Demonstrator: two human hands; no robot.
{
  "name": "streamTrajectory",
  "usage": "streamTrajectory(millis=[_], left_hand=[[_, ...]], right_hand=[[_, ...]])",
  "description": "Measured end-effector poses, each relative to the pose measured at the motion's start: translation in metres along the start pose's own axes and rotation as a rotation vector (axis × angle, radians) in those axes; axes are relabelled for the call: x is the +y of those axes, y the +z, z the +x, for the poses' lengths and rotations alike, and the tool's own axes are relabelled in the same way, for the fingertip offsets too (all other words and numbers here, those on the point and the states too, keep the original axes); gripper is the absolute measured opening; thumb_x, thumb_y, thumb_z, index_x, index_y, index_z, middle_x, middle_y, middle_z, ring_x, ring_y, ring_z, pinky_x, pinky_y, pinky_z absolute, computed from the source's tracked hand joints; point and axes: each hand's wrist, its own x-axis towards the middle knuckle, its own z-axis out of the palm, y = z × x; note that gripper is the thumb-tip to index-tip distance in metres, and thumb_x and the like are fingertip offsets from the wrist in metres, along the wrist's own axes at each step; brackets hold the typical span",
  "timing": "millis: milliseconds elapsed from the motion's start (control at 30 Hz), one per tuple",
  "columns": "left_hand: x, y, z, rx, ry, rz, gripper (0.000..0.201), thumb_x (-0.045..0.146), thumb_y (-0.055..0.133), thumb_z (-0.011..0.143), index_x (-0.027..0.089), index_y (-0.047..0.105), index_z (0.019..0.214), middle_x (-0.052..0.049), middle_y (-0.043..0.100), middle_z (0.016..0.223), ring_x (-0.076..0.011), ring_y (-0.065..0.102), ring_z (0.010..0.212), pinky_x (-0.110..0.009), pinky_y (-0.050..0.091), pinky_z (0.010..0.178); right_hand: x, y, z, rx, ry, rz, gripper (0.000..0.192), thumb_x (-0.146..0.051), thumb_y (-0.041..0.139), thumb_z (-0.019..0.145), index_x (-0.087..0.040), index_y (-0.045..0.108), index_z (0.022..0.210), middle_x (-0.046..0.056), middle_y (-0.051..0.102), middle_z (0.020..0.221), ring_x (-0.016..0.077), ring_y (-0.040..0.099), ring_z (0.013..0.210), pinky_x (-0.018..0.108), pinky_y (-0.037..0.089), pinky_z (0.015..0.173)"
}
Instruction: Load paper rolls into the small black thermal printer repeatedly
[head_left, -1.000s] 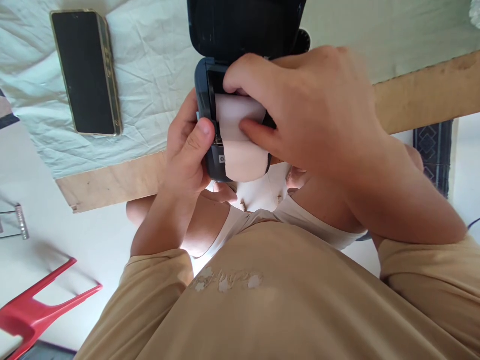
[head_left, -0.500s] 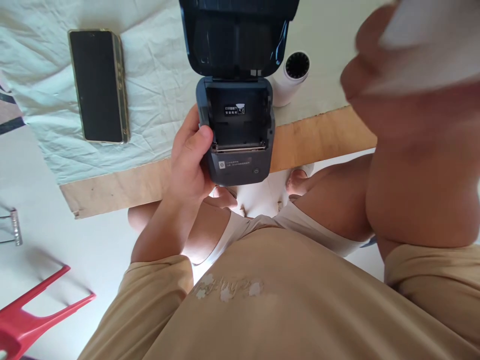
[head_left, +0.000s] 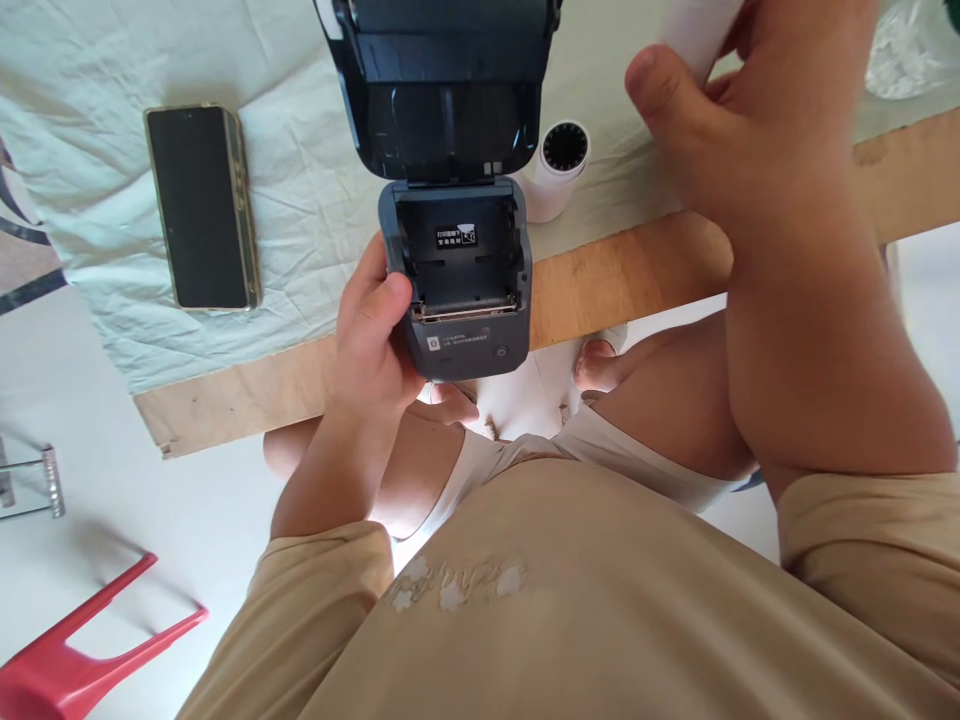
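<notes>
1. Your left hand [head_left: 369, 345] grips the dark label printer [head_left: 457, 290] by its left side, thumb pressed on the casing rim and fingers wrapped beneath, clamped firmly on the body.
2. Your right hand [head_left: 739, 110] hovers well apart from the printer, raised over the table's near edge at its right end, fingers curled on a white paper roll [head_left: 694, 30] of which only a strip shows at the top of the frame.
3. Your printer sits at the table's near edge, overhanging it toward your lap, with its lid [head_left: 442, 85] swung up and back and the paper bay [head_left: 457, 255] exposed; a small white sticker shows on the bay's back wall.
4. Just beside the printer's right rear corner, a second white roll [head_left: 556, 170] lies on the pale cloth [head_left: 300, 200], its dark ribbed core end turned toward you.
5. Well to the left, a black phone [head_left: 201, 207] in a gold-edged case lies face up on the same cloth, near the cloth's front left corner.
6. Bare wood of the table [head_left: 622, 275] runs along the near edge in front of the cloth.
7. Off the table, a red plastic stool [head_left: 90, 650] stands on the floor at lower left, and crumpled clear plastic [head_left: 904, 45] rests at the far right.
</notes>
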Motion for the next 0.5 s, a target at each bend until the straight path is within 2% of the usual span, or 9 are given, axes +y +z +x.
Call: streamTrajectory(millis=[100, 167, 233, 267, 333, 400, 433, 500], left_hand=[[-0.006, 0.01, 0.009, -0.028, 0.03, -0.038, 0.071, 0.08, 0.065, 0.086, 0.029, 0.067, 0.135, -0.006, 0.079, 0.127, -0.035, 0.056, 0.158, -0.05, 0.061, 0.12], [-0.01, 0.015, 0.016, -0.031, 0.052, -0.033, 0.08, 0.086, 0.059, 0.086, 0.029, 0.063, 0.142, -0.007, 0.077, 0.129, -0.0346, 0.059, 0.154, -0.05, 0.061, 0.119], [-0.014, 0.015, 0.019, -0.029, 0.074, -0.006, 0.083, 0.087, 0.057, 0.086, 0.028, 0.061, 0.145, -0.007, 0.076, 0.13, -0.0338, 0.062, 0.152, -0.049, 0.062, 0.119], [-0.016, 0.014, 0.019, -0.027, 0.085, 0.011, 0.083, 0.087, 0.057, 0.086, 0.028, 0.061, 0.144, -0.007, 0.076, 0.131, -0.0332, 0.062, 0.151, -0.049, 0.062, 0.119], [-0.019, 0.006, 0.018, -0.017, 0.104, 0.046, 0.08, 0.085, 0.058, 0.087, 0.026, 0.063, 0.141, -0.007, 0.076, 0.129, -0.032, 0.064, 0.149, -0.05, 0.062, 0.12], [-0.022, -0.005, 0.015, -0.011, 0.128, 0.073, 0.072, 0.08, 0.06, 0.089, 0.023, 0.068, 0.132, -0.007, 0.077, 0.122, -0.0302, 0.068, 0.144, -0.05, 0.061, 0.122], [-0.024, -0.011, 0.013, -0.015, 0.15, 0.076, 0.068, 0.076, 0.062, 0.09, 0.021, 0.071, 0.127, -0.006, 0.078, 0.116, -0.029, 0.071, 0.14, -0.05, 0.061, 0.123], [-0.026, -0.02, 0.012, -0.036, 0.207, 0.058, 0.059, 0.069, 0.063, 0.091, 0.018, 0.075, 0.12, -0.004, 0.079, 0.105, -0.0251, 0.077, 0.127, -0.049, 0.061, 0.124]], right_hand=[[-0.012, 0.003, 0.003, 0.05, 0.165, -0.183, 0.054, -0.032, 0.076, 0.076, -0.012, 0.066, 0.125, 0.001, 0.063, 0.129, 0.0037, 0.054, 0.109, 0.023, 0.05, 0.107], [-0.021, 0.0, 0.002, -0.009, 0.261, -0.265, 0.06, -0.029, 0.071, 0.077, -0.015, 0.066, 0.135, 0.0, 0.063, 0.133, 0.0042, 0.053, 0.107, 0.029, 0.047, 0.116], [-0.031, -0.004, -0.002, -0.1, 0.288, -0.304, 0.065, -0.033, 0.064, 0.084, -0.017, 0.061, 0.146, 0.001, 0.061, 0.141, 0.0097, 0.058, 0.12, 0.034, 0.046, 0.125], [-0.036, -0.006, -0.005, -0.121, 0.275, -0.319, 0.068, -0.037, 0.061, 0.087, -0.015, 0.057, 0.151, 0.003, 0.058, 0.147, 0.0135, 0.058, 0.132, 0.035, 0.044, 0.131], [-0.046, -0.009, -0.011, -0.067, 0.225, -0.354, 0.074, -0.047, 0.057, 0.092, -0.007, 0.053, 0.154, 0.006, 0.053, 0.155, 0.0173, 0.052, 0.152, 0.03, 0.036, 0.143], [-0.057, -0.008, -0.019, -0.019, 0.15, -0.357, 0.072, -0.054, 0.049, 0.097, -0.005, 0.057, 0.149, 0.007, 0.054, 0.152, 0.016, 0.054, 0.151, 0.026, 0.038, 0.14], [-0.062, -0.005, -0.022, -0.037, 0.1, -0.338, 0.067, -0.051, 0.046, 0.098, -0.006, 0.059, 0.146, 0.007, 0.057, 0.148, 0.0152, 0.058, 0.145, 0.027, 0.043, 0.135], [-0.07, 0.006, -0.028, -0.177, -0.007, -0.263, 0.06, -0.035, 0.046, 0.095, -0.012, 0.057, 0.149, 0.006, 0.054, 0.149, 0.0156, 0.058, 0.142, 0.03, 0.047, 0.13]])
